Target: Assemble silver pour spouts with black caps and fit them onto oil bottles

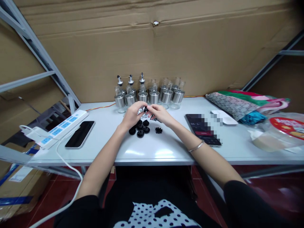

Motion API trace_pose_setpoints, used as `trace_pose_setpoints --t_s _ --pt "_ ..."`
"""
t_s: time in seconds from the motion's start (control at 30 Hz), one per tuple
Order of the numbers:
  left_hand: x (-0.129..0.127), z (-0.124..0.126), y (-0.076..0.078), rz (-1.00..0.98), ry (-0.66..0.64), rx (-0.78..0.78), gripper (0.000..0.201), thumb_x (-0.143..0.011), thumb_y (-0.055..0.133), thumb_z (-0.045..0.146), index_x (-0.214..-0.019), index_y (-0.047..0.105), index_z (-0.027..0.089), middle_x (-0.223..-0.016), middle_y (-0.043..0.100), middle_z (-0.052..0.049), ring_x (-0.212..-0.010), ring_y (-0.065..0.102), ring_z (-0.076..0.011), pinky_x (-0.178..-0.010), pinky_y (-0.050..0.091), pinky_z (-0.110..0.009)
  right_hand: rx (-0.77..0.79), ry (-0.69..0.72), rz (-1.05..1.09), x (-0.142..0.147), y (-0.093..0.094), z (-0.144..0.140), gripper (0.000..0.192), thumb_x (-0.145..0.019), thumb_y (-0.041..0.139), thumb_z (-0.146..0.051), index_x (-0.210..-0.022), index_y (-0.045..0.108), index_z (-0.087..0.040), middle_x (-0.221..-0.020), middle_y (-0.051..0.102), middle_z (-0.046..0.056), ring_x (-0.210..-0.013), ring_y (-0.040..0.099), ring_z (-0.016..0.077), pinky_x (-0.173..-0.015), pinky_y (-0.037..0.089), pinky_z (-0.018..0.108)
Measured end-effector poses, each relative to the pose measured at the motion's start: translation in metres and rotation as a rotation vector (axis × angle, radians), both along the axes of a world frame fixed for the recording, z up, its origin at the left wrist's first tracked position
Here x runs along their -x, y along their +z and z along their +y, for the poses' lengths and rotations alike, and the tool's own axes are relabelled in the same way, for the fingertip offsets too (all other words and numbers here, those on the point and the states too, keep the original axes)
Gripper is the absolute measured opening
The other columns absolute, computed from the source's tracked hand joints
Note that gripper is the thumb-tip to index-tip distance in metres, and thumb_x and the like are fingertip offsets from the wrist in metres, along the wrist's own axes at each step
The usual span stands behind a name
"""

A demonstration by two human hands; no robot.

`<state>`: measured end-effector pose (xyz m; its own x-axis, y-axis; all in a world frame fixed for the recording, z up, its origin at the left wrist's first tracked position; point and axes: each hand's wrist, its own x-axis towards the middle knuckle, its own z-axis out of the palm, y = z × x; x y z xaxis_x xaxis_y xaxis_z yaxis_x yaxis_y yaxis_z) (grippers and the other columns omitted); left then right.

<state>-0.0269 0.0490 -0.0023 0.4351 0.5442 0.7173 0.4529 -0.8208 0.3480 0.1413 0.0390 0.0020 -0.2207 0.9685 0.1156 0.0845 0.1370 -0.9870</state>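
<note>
Two hands work a small pourer spout over a white table, in front of a cluster of glass bottles.

The left hand [133, 114] and the right hand [158, 114] meet at the middle of the table [166, 148], fingers pinched together on a small black and silver spout [145, 109] held between them just above the surface. Directly below the hands, at 6 o'clock, lies a small heap of black stoppers [140, 128], with one ridged black ring [158, 130] just beside it at 3 o'clock. At 12 o'clock from the hands stand the bottles [149, 93]; the three on the left carry spouts. A dark phone [80, 134] lies at 9 o'clock next to a white power strip [58, 128]. A second phone [203, 129] lies at 3 o'clock, and a patterned bag [237, 103] rests farther off at 2 o'clock.
</note>
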Motion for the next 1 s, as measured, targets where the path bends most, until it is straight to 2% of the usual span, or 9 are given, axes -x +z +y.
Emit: trace_pose_setpoints --t_s 0.1,0.23,0.33,0.47,0.57,0.63,0.83,0.9,1.0 --pt "0.001 0.001 0.0 -0.006 -0.025 -0.019 0.026 -0.077 0.057 0.006 -0.101 0.058 0.017 -0.103 0.065 -0.006 -0.096 0.06 -0.0165 -0.087 0.047 -0.029 0.112 0.01 0.097 -0.001 0.005 -0.003 0.015 -0.083 0.063 -0.026 -0.074 0.059 -0.015 -0.068 0.065 0.001 -0.055 0.059 0.0066 -0.05 0.047 0.016" --pt "0.003 0.004 -0.001 -0.028 -0.055 -0.014 0.024 -0.077 0.059 0.007 -0.099 0.059 0.015 -0.101 0.066 -0.006 -0.093 0.062 -0.0157 -0.086 0.048 -0.028 0.189 0.012 0.155 -0.002 0.009 -0.007 0.014 -0.077 0.069 -0.024 -0.074 0.061 -0.014 -0.069 0.068 0.003 -0.059 0.063 0.0081 -0.053 0.049 0.017" --pt "0.004 0.005 -0.001 -0.052 -0.048 0.008 0.024 -0.077 0.061 0.01 -0.099 0.059 0.016 -0.101 0.066 -0.005 -0.094 0.062 -0.0155 -0.086 0.049 -0.028 0.103 -0.01 0.173 0.0 0.008 -0.007 0.022 -0.068 0.076 -0.026 -0.074 0.059 -0.015 -0.064 0.066 0.001 -0.06 0.062 0.0093 -0.054 0.049 0.019" --pt "0.009 0.008 0.001 -0.033 0.004 0.056 0.028 -0.077 0.064 0.015 -0.104 0.059 0.017 -0.101 0.066 -0.005 -0.093 0.062 -0.016 -0.086 0.048 -0.029 -0.099 -0.029 0.159 0.002 0.006 -0.006 0.027 -0.061 0.075 -0.027 -0.075 0.055 -0.017 -0.064 0.061 -0.003 -0.059 0.057 0.0091 -0.058 0.048 0.023" --pt "0.019 0.013 0.001 0.005 0.11 0.112 0.03 -0.078 0.064 0.019 -0.107 0.058 0.016 -0.104 0.066 -0.006 -0.095 0.061 -0.0172 -0.087 0.047 -0.03 -0.296 -0.108 0.116 -0.002 0.008 -0.003 0.027 -0.056 0.073 -0.02 -0.074 0.054 -0.018 -0.073 0.059 -0.004 -0.063 0.054 0.0086 -0.064 0.047 0.025" --pt "0.025 0.017 0.0 0.013 0.202 0.161 0.032 -0.08 0.062 0.021 -0.111 0.056 0.015 -0.108 0.065 -0.007 -0.097 0.06 -0.0182 -0.089 0.046 -0.031 -0.372 -0.157 0.097 -0.006 0.009 -0.001 0.025 -0.057 0.07 -0.019 -0.077 0.056 -0.018 -0.079 0.059 -0.003 -0.067 0.053 0.0092 -0.069 0.047 0.026" --pt "0.03 0.023 -0.01 0.282 0.423 0.265 0.039 -0.088 0.053 0.03 -0.123 0.052 0.015 -0.113 0.064 -0.012 -0.107 0.057 -0.0255 -0.094 0.042 -0.041 -0.325 -0.143 -0.004 -0.009 0.005 0.005 0.028 -0.062 0.064 -0.021 -0.09 0.063 -0.016 -0.079 0.06 0.0 -0.068 0.054 0.0108 -0.072 0.046 0.03" --pt "0.03 0.022 -0.012 0.333 0.448 0.28 0.043 -0.089 0.051 0.031 -0.128 0.048 0.014 -0.118 0.062 -0.014 -0.112 0.054 -0.0267 -0.096 0.04 -0.042 -0.318 -0.123 -0.029 -0.008 0.002 0.006 0.029 -0.063 0.063 -0.02 -0.091 0.064 -0.015 -0.081 0.06 0.0 -0.068 0.054 0.0107 -0.072 0.046 0.03" --pt "0.029 0.02 -0.013 0.342 0.418 0.281 0.046 -0.089 0.05 0.03 -0.132 0.044 0.015 -0.127 0.057 -0.012 -0.118 0.05 -0.0254 -0.099 0.038 -0.041 -0.344 -0.098 -0.088 -0.007 0.001 0.006 0.029 -0.063 0.063 -0.019 -0.092 0.065 -0.015 -0.084 0.061 0.001 -0.069 0.054 0.0105 -0.073 0.047 0.03"
